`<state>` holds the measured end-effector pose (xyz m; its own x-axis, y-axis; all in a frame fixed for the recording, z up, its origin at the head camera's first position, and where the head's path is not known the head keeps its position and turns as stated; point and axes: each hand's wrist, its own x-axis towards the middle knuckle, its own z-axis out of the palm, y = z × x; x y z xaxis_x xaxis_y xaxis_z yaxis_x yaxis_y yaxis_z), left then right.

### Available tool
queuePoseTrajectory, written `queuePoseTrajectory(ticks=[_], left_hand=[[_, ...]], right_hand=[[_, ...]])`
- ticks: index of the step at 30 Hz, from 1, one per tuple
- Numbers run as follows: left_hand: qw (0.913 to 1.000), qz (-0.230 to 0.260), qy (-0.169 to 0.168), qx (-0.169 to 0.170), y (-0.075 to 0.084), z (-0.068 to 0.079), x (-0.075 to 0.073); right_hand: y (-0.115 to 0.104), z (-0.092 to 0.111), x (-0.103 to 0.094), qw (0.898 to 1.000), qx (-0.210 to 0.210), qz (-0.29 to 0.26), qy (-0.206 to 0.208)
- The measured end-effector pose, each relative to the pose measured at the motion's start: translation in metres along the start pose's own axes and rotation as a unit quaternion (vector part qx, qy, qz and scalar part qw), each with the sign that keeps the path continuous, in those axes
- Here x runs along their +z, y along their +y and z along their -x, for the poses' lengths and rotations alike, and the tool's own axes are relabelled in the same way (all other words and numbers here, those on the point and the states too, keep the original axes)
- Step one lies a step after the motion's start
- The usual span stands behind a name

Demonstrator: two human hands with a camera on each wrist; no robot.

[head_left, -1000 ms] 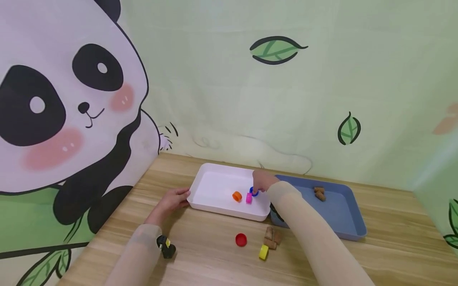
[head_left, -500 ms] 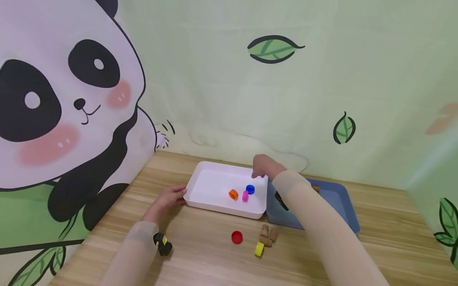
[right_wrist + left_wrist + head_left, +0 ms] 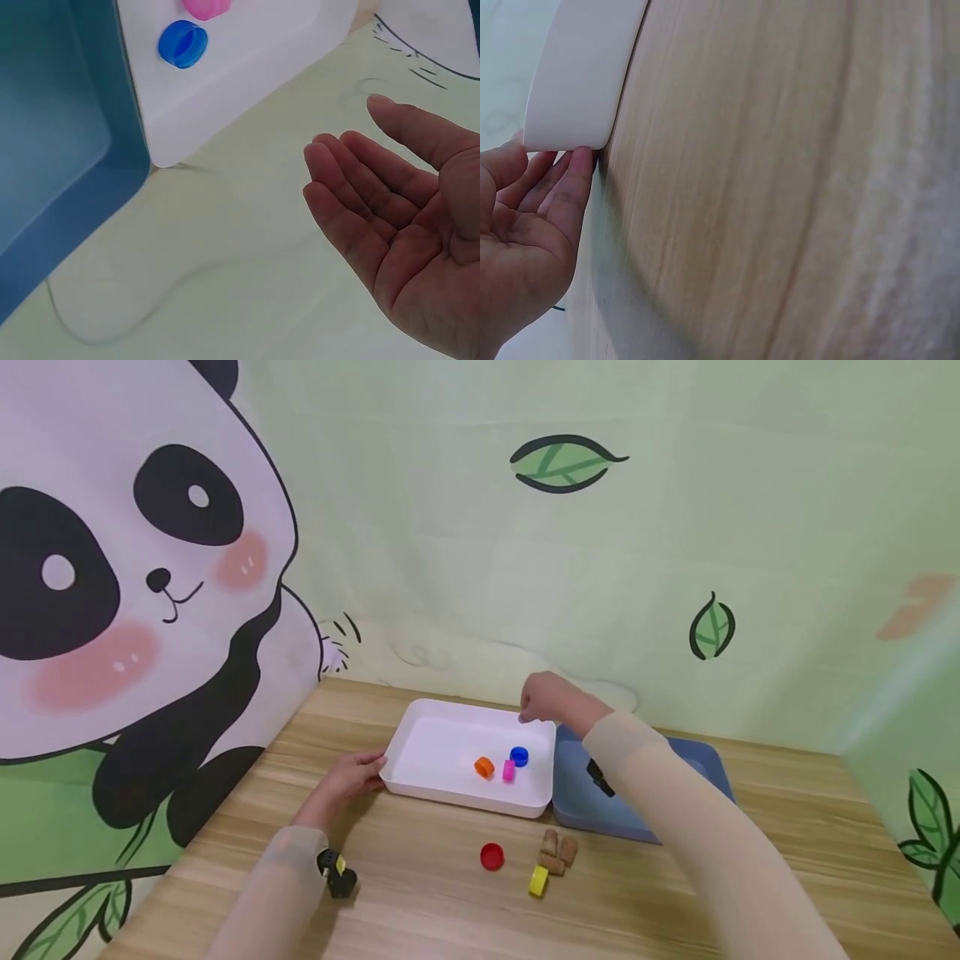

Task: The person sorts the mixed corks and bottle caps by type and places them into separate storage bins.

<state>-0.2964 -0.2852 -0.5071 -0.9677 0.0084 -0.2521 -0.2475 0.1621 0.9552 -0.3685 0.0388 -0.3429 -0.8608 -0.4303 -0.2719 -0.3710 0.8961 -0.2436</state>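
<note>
In the head view my left hand (image 3: pixel 352 777) holds the left end of a white tray (image 3: pixel 435 782); in the left wrist view the thumb is at the rim and the fingertips touch the end wall. Above the tray's back right corner is my right hand (image 3: pixel 551 700), its fingers loosely bent and nothing in them, as the right wrist view shows. Inside the tray lie an orange bottle cap (image 3: pixel 484 767), a pink cap (image 3: pixel 509 771) and a blue bottle cap (image 3: pixel 183 44).
A blue-grey tray (image 3: pixel 600 821) adjoins the white one on the right, partly behind the right forearm. Nearer on the wooden table are a red bottle cap (image 3: pixel 492 857), a yellow cap (image 3: pixel 538 881) and several brown cork-like pieces (image 3: pixel 551 865). A panda-print wall closes off the back.
My right hand let go of the blue cap in the white tray and rose toward the back. My left hand stays at the tray's end. The head view shifted slightly.
</note>
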Motion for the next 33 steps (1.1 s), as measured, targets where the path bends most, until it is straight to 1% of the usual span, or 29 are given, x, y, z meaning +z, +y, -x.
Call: queuePoseTrajectory(ticks=[5,9,17,25,31,33], left_hand=[[1.0000,-0.005,-0.002,-0.005,0.000,0.001,0.001],[1.0000,-0.001,-0.001,-0.009,-0.001,0.000,0.001],[1.0000,0.002,-0.005,-0.009,0.002,0.002,0.001],[0.9999,0.013,-0.003,-0.007,-0.001,0.002,0.002],[0.9999,0.013,-0.008,-0.003,-0.001,0.001,0.003],[0.9999,0.014,-0.005,-0.006,0.000,0.000,0.003]], right_hand=[[-0.004,0.010,-0.005,0.999,-0.031,0.009,0.015],[-0.006,0.021,-0.007,0.998,-0.056,0.012,0.027],[-0.005,0.051,-0.006,0.995,-0.091,-0.005,0.047],[-0.001,0.081,-0.001,0.987,-0.137,-0.025,0.075],[0.003,0.106,0.004,0.985,-0.146,-0.034,0.081],[0.006,0.112,0.007,0.985,-0.145,-0.039,0.084]])
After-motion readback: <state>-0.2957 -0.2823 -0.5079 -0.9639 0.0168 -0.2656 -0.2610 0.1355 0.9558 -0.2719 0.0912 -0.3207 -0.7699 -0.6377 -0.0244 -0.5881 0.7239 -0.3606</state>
